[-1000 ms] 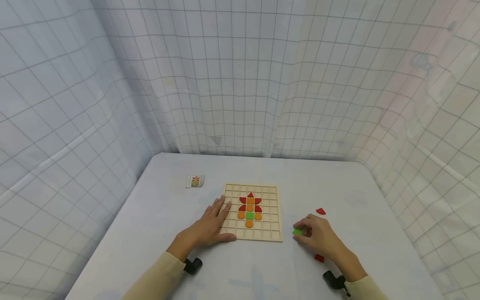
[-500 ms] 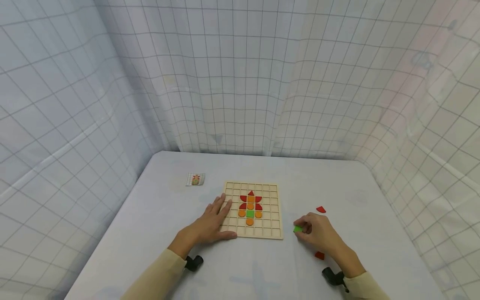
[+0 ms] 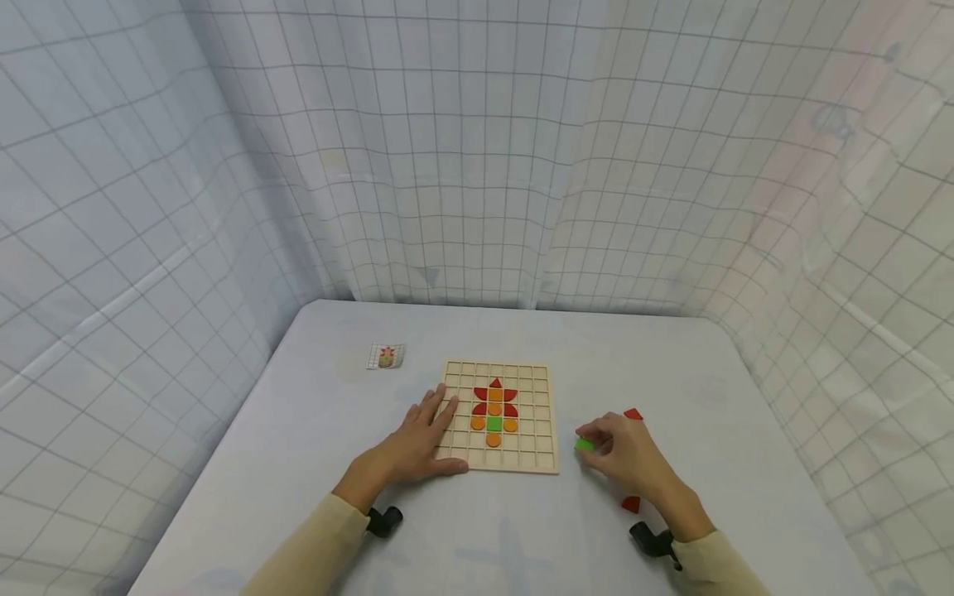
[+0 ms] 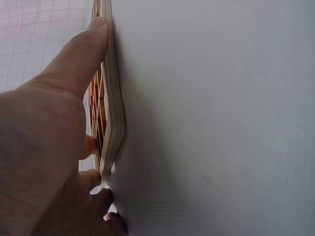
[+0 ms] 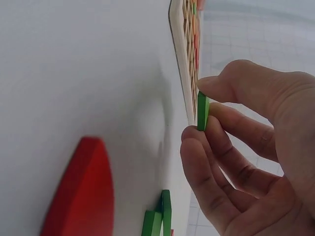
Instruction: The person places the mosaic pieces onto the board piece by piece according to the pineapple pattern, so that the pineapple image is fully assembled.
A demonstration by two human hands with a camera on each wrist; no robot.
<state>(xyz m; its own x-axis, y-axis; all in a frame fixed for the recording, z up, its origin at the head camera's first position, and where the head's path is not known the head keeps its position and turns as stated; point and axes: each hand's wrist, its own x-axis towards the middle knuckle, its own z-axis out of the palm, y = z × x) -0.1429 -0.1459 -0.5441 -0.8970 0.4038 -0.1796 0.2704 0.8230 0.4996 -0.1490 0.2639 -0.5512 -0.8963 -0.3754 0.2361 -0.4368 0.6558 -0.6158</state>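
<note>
My left hand [image 3: 413, 447] rests with spread fingers on the left side of a wooden grid board [image 3: 538, 414], the thumb along its near edge. Set in the board's cells are a green square tile [image 3: 494, 424], several orange pieces [image 3: 493, 440] and several red pieces [image 3: 496, 383]. Right of the board, my right hand [image 3: 629, 455] pinches a small green tile [image 5: 202, 112] between thumb and fingertips. In the right wrist view this tile is off the table, apart from the board. Its full outline is partly hidden by the fingers.
Loose red pieces lie on the white table at the far side [image 3: 633, 414] and near side of my right hand [image 3: 631, 504]. The right wrist view also shows green pieces [image 5: 157, 216] there. A patterned card [image 3: 386, 357] lies back left. White grid-lined curtains [image 3: 477, 165] enclose the table.
My right hand has shifted slightly away from me and towards the board, still pinching the green tile. My left hand stays in place on the board.
</note>
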